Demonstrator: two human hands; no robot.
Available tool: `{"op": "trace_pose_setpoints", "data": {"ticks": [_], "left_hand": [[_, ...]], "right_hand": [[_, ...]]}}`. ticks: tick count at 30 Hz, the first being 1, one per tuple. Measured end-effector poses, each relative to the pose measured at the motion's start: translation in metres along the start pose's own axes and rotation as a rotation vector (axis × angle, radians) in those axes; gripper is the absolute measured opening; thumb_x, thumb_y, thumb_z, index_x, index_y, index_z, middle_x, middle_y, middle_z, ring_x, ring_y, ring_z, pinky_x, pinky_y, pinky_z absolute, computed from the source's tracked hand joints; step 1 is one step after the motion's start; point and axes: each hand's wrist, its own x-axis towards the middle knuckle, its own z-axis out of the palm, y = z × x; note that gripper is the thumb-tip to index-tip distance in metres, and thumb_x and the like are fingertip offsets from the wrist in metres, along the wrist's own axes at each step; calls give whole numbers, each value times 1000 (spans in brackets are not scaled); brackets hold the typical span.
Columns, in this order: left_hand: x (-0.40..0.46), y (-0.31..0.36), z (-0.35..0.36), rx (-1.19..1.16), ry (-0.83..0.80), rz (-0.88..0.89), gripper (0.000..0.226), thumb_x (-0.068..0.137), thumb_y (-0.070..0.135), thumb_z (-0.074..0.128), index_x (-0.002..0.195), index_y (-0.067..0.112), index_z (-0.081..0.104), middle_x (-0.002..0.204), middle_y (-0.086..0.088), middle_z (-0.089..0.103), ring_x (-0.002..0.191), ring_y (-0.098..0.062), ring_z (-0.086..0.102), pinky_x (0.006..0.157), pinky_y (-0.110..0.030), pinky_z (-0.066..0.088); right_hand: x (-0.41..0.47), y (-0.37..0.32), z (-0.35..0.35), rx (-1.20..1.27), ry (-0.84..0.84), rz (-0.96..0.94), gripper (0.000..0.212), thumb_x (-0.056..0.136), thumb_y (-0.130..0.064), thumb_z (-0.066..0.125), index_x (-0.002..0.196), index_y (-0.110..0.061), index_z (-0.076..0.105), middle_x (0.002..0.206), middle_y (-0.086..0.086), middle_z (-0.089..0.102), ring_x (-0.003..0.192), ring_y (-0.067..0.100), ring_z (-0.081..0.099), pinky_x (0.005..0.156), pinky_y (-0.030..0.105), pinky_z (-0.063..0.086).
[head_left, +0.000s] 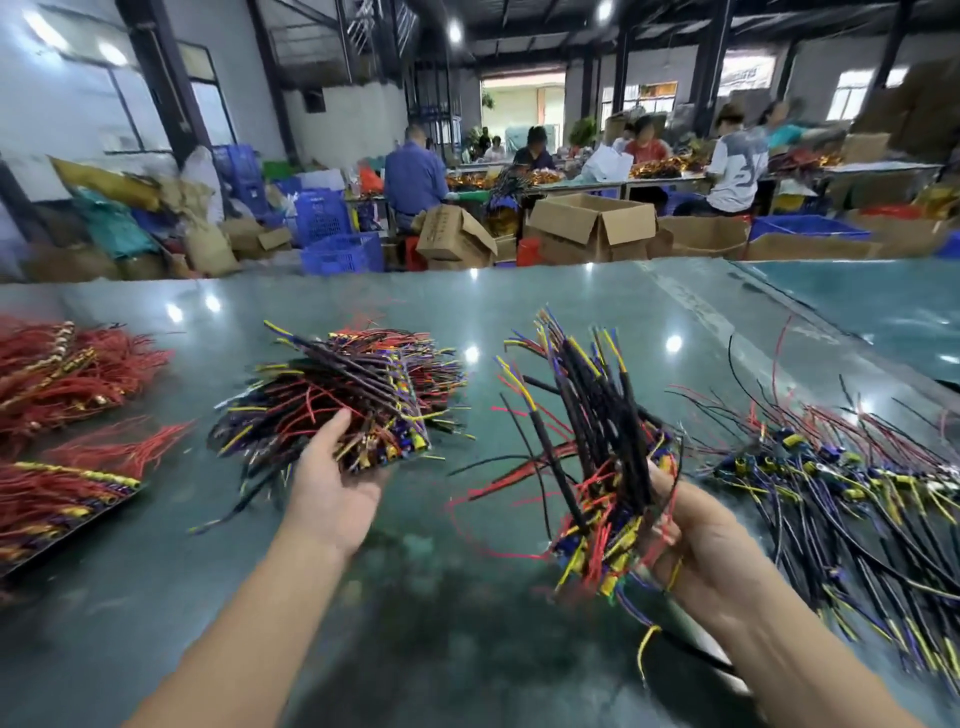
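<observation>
While the left hand (332, 486) pinches the flat wire bundle (353, 395) by its near edge over the bench (467, 306) and the right hand (696, 551) grips the upright wire bunch (597, 441) at its base, splayed strands may snag and slip out.

From here I lose the fingers of the left hand (332, 483) under the wire stack (353, 395). Those of the right hand (696, 545) are mostly behind the wire bundle (602, 457). The red wire heaps (62, 374) run off the left edge and the loose wire pile (857, 493) off the right. The far workers (737, 156) are blurred.
</observation>
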Motion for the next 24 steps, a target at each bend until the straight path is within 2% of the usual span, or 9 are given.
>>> {"op": "trace_pose_setpoints", "data": {"ticks": [3,6,9,12,14,16,19,22,24], "left_hand": [[27,22,15,61,53,6,21,98,21,46,89,8,60,69,-5,73,60,-17,70,59,-31,59],[45,34,26,142,179,-69,26,98,32,47,84,13,56,61,-4,70,51,-18,67,59,-36,56],[46,38,16,346,398,-64,14,92,28,55,92,15,61,93,-5,69,65,-18,62,61,-30,55],[29,21,-3,607,610,214,50,72,29,60,117,11,55,130,-13,55,105,-26,58,93,-37,49],[8,1,0,685,522,439,48,75,20,57,122,13,55,130,-8,53,116,-24,52,103,-39,42],[-16,-26,6,589,323,440,34,87,1,49,117,13,59,118,-5,57,103,-17,54,91,-27,46],[-46,-60,12,477,119,186,26,94,-6,40,101,9,60,83,-5,65,66,-10,59,57,-15,48],[-63,-79,22,309,-112,-179,18,92,23,50,96,13,65,76,-1,71,59,-8,65,51,-17,51],[-72,-83,26,165,-250,-349,37,81,48,52,95,18,66,87,-2,73,67,-13,68,56,-21,54]], "right_hand": [[-2,2,5,-11,17,22,36,70,-20,64,100,-1,60,70,9,36,55,19,34,56,22,33],[-5,3,7,-18,-12,28,27,72,-16,62,94,-1,55,53,1,46,35,7,42,36,14,34],[-6,4,8,-33,-17,24,25,68,-18,66,85,-3,55,46,-4,52,34,1,35,32,11,26],[-6,6,10,-67,68,2,61,58,-26,76,111,-3,58,88,11,58,58,16,34,46,17,30],[-9,5,15,-40,92,-27,58,59,-27,76,111,-4,60,95,11,62,63,19,41,52,19,35],[-10,3,20,18,95,-75,39,70,-21,70,105,-4,63,89,5,71,63,14,59,47,14,43],[-12,-1,32,150,92,-164,14,86,-12,60,97,-4,64,79,3,74,58,5,66,42,13,47],[-14,1,42,165,123,-195,14,86,-13,61,95,-4,67,85,6,74,68,10,70,58,19,57],[-12,7,45,188,156,-217,9,89,-10,59,88,-6,67,79,4,74,66,9,69,60,19,56]]}}
